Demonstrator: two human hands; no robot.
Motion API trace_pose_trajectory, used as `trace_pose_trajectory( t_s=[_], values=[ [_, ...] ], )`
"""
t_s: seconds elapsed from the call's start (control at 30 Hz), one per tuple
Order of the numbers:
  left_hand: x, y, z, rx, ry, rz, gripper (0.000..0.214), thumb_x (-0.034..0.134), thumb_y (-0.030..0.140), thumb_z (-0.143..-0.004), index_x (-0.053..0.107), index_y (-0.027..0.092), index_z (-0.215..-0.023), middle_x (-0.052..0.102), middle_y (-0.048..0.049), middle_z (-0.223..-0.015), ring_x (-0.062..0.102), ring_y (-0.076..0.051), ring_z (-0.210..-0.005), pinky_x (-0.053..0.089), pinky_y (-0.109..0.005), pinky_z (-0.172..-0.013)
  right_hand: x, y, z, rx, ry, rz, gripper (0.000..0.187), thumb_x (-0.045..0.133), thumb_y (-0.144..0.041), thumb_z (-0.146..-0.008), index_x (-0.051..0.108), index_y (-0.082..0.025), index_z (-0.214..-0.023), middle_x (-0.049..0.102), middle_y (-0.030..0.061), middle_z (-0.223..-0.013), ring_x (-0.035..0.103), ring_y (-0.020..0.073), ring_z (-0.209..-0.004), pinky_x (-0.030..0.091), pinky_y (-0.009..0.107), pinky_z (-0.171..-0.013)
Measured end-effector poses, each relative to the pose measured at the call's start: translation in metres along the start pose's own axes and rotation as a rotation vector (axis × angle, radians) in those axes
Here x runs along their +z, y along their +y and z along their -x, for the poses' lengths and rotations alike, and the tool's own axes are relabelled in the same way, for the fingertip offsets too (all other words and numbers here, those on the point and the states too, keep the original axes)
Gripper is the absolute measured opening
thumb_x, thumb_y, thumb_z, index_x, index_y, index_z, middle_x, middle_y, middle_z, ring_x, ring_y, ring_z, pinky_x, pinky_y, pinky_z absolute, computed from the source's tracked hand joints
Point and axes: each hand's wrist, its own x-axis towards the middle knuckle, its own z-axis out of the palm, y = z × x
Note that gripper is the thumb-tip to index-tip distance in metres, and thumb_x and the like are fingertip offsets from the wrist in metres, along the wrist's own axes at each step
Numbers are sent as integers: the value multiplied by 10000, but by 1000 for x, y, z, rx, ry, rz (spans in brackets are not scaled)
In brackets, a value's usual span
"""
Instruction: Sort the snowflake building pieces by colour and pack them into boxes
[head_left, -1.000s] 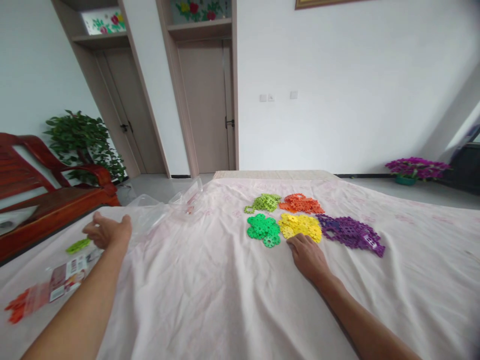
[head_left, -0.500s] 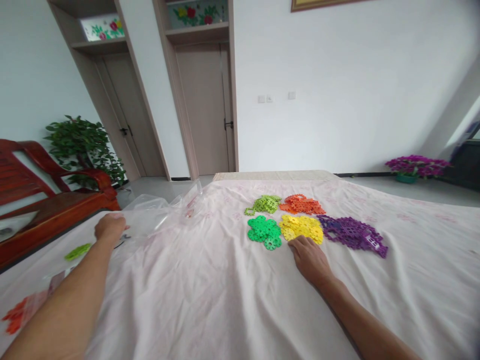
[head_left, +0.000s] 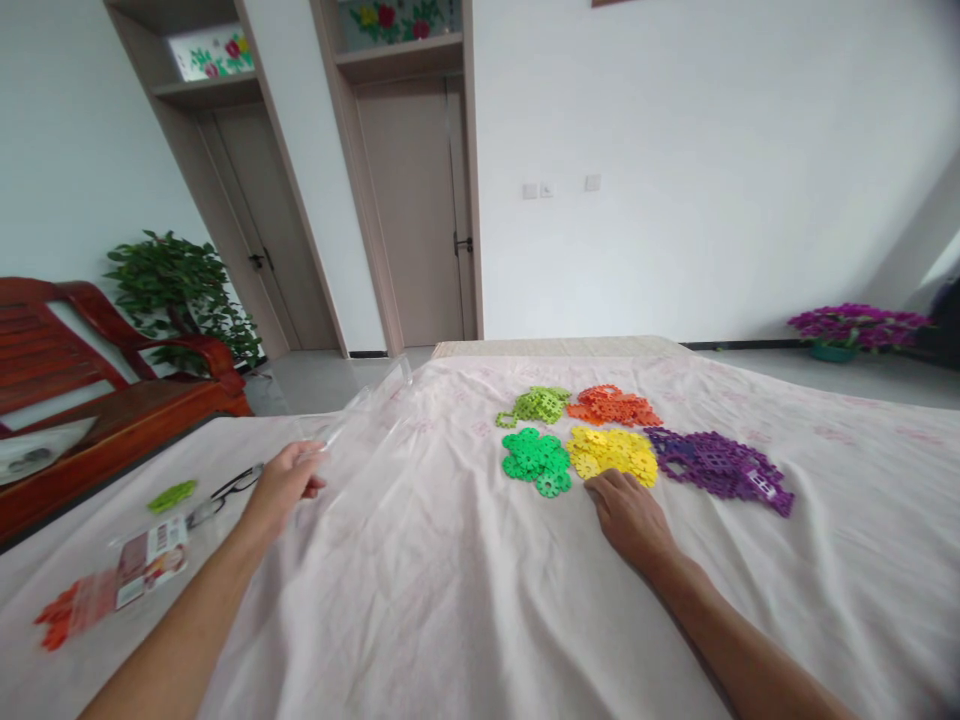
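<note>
My left hand (head_left: 283,483) is closed on a clear plastic bag (head_left: 352,425) and holds it just above the pale pink sheet (head_left: 450,600). My right hand (head_left: 628,513) lies flat on the sheet, fingers stretched, its fingertips at the near edge of the yellow pile (head_left: 613,453) of plastic snowflake pieces. Around that pile lie a bright green pile (head_left: 534,460), a lime green pile (head_left: 538,404), an orange pile (head_left: 613,407) and a purple pile (head_left: 716,467).
At the left of the sheet lie glasses (head_left: 225,492), a few lime pieces (head_left: 172,495), a printed packet (head_left: 150,560) and orange pieces (head_left: 58,622). A red wooden bench (head_left: 97,370) and a plant (head_left: 184,295) stand left; doors behind; purple flowers (head_left: 855,328) far right.
My left hand has moved right from the lime pieces to the clear bag, closed on it and drawn it toward me. My right hand has stayed by the yellow pile.
</note>
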Motion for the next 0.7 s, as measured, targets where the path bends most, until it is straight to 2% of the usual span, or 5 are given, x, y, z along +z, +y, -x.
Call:
trace_pose_trajectory(
  t_s=[0.17,0.27,0.37,0.53,0.7],
  values=[
    [61,2,47,-25,-227,132,498,600,402,-777,553,179,-1220,671,-44,-949,628,-110,-605,521,-234,-552,1,1,1,-2,12,-10,315,394,-253,-959,686,-233,-1074,631,86,-1041,532,216,-982,358,320,-888],
    [85,0,56,6,-312,122,596,574,486,-818,482,186,-1325,659,-97,-1118,673,-132,-696,553,-257,-621,0,0,2,8,10,-11,311,398,-249,-956,683,-237,-1080,630,83,-1049,531,214,-986,358,314,-884],
    [94,-3,48,100,-369,8,641,520,586,-838,496,183,-1337,604,-141,-1291,699,-191,-849,563,-294,-690,-1,-1,2,6,6,-7,306,413,-233,-945,681,-238,-1092,630,82,-1051,527,213,-991,355,312,-886],
    [104,-7,25,333,-311,-188,571,375,606,-892,645,212,-1205,634,-88,-1305,542,-252,-1260,384,-402,-1094,-1,-1,3,5,5,-12,295,429,-216,-937,686,-238,-1080,634,79,-1046,525,211,-978,354,308,-879],
    [114,-14,21,271,-377,-165,683,218,623,-917,719,196,-1098,674,-96,-1246,527,-245,-1285,313,-395,-1142,-1,-1,3,-7,14,-19,301,416,-222,-949,683,-235,-1087,632,76,-1034,528,209,-980,355,305,-885]
  ],
)
